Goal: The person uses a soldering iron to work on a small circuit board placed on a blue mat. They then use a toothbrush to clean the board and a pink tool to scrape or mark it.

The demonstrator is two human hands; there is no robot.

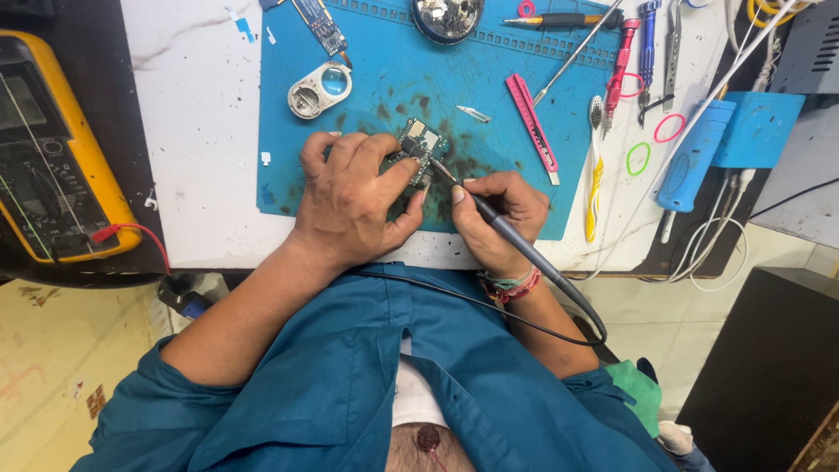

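Here the circuit board [418, 149] sits under the left hand [354, 201] fingertips

Single head view, looking steeply down, close over blue work mat [384, 79] at bench edge.

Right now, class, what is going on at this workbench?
A person in a blue shirt is working on a small circuit board on a stained blue work mat. The left hand pins the board down, while the right hand holds a corded soldering iron like a pen, its tip against the board's edge. A pink utility knife, a toothbrush and a yellow multimeter lie around.
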